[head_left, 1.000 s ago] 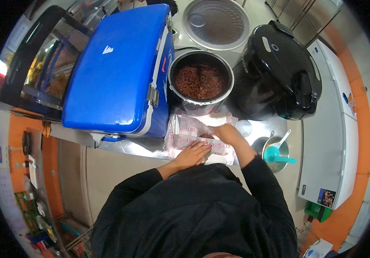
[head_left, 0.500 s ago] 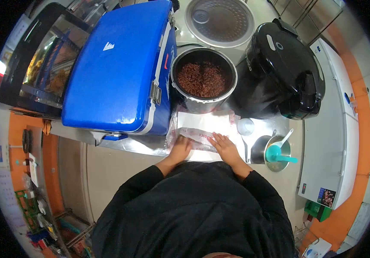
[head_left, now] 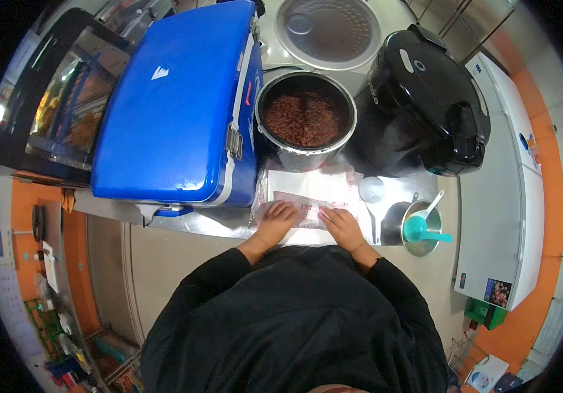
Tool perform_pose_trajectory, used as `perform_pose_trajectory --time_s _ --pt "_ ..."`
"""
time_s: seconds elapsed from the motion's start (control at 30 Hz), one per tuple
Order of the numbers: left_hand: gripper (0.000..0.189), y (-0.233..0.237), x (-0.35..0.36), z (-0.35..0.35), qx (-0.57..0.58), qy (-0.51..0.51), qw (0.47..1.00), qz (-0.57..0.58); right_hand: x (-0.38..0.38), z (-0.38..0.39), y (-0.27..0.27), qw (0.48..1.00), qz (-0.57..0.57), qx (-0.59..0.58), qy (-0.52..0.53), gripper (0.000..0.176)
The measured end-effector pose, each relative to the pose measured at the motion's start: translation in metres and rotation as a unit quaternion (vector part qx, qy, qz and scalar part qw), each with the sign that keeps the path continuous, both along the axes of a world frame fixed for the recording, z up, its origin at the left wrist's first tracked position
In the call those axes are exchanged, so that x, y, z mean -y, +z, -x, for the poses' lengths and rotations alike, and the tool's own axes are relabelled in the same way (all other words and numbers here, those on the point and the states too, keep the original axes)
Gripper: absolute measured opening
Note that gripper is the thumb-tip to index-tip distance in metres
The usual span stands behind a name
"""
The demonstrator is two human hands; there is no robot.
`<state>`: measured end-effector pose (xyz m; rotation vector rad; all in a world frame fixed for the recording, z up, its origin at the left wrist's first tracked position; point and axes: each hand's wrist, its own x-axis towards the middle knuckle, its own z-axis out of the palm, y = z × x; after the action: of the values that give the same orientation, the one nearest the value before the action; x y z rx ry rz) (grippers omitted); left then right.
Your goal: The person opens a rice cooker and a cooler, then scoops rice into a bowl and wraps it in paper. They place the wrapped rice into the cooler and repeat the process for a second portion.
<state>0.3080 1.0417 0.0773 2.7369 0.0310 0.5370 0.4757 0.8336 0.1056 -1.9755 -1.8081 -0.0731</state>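
Observation:
A stack of white printed paper wrappers (head_left: 307, 182) lies at the table's front edge. My left hand (head_left: 277, 221) rests on the left side of a folded, printed sheet, its fingers bent together over the edge. On the right side of the same sheet is my right hand (head_left: 341, 227), fingers close together at its edge. Just behind the papers stands a round pot (head_left: 307, 159) holding dark reddish-brown cooked grains (head_left: 302, 120).
A large blue cooler box (head_left: 170, 105) stands left, a black lidded cooker (head_left: 425, 98) right. Behind the pot lies a round metal lid (head_left: 327, 33). A clear cup (head_left: 372, 190) and a metal bowl (head_left: 421, 247) with a turquoise ladle (head_left: 416, 229) sit right of the papers.
My left hand has shifted slightly up over the folded sheet, with more of its fingers showing. My right hand has moved slightly down. The view has shifted a little.

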Motion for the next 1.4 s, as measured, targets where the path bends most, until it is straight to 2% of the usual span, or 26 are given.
perform_pose_trajectory --time_s 0.03,0.13,0.23,0.37,0.43,0.53,0.63,0.67,0.73,0.77,0.83,0.93,0.97,1.03,1.07,1.13,1.27,1.4 --pt "0.018 -0.005 -0.002 0.003 0.014 -0.007 1.000 0.006 0.003 0.000 -0.006 1.000 -0.011 -0.009 0.003 0.039" --pt "0.022 -0.019 -0.004 0.010 0.006 -0.007 1.000 0.015 0.011 0.003 -0.011 0.998 -0.037 -0.042 -0.002 0.033" --pt "0.024 0.002 -0.001 0.013 -0.006 -0.004 0.998 0.064 0.018 0.004 -0.011 0.997 -0.031 -0.076 -0.015 0.027" --pt "0.025 -0.013 -0.012 0.009 -0.016 -0.069 0.995 0.067 0.026 -0.004 -0.022 0.997 -0.015 -0.068 -0.022 0.022" --pt "0.023 -0.026 -0.019 0.005 -0.021 -0.101 0.993 0.056 0.026 -0.010 -0.029 0.994 0.000 -0.100 -0.033 0.020" --pt "0.018 -0.025 -0.022 -0.003 -0.056 -0.086 0.993 0.050 0.018 -0.025 -0.031 0.982 0.059 -0.173 -0.039 0.017" --pt "0.017 -0.022 -0.022 -0.005 -0.037 -0.076 0.995 0.060 0.008 -0.038 -0.034 0.967 0.125 -0.216 -0.053 0.020" --pt "0.018 -0.020 -0.022 -0.008 -0.105 -0.049 0.990 0.078 0.005 -0.041 -0.035 0.962 0.144 -0.223 -0.061 0.022" --pt "0.022 -0.012 -0.021 -0.016 -0.239 0.008 0.965 0.112 -0.009 -0.041 -0.018 0.926 0.211 -0.271 -0.157 0.032" --pt "0.024 -0.005 -0.018 -0.022 -0.246 0.065 0.956 0.145 -0.017 -0.040 -0.012 0.902 0.243 -0.293 -0.202 0.038" --pt "0.029 0.009 -0.009 -0.036 -0.258 0.178 0.927 0.208 -0.030 -0.035 -0.011 0.918 0.239 -0.213 -0.236 0.043" --pt "0.028 0.010 -0.007 -0.048 -0.182 0.191 0.950 0.169 -0.049 -0.033 0.001 0.924 0.273 -0.121 -0.239 0.045" --pt "0.027 0.014 -0.009 -0.049 -0.173 0.156 0.965 0.118 -0.053 -0.034 0.005 0.923 0.292 -0.095 -0.232 0.045" --pt "0.024 0.021 -0.014 -0.050 -0.154 0.083 0.984 0.016 -0.051 -0.036 -0.003 0.935 0.286 -0.074 -0.199 0.029" --pt "0.021 0.016 -0.016 -0.049 -0.139 0.061 0.988 0.011 -0.050 -0.038 -0.008 0.940 0.283 -0.064 -0.182 0.022" --pt "0.016 -0.001 -0.020 -0.047 -0.107 0.017 0.994 0.001 -0.047 -0.036 -0.020 0.935 0.270 -0.079 -0.215 0.018" --pt "0.011 -0.009 -0.013 -0.027 -0.106 0.027 0.994 0.016 -0.027 -0.021 -0.024 0.950 0.188 -0.107 -0.223 0.007" --pt "0.021 -0.008 -0.002 -0.002 -0.056 0.023 0.998 -0.010 -0.006 -0.003 -0.026 0.968 0.088 -0.140 -0.189 0.009"
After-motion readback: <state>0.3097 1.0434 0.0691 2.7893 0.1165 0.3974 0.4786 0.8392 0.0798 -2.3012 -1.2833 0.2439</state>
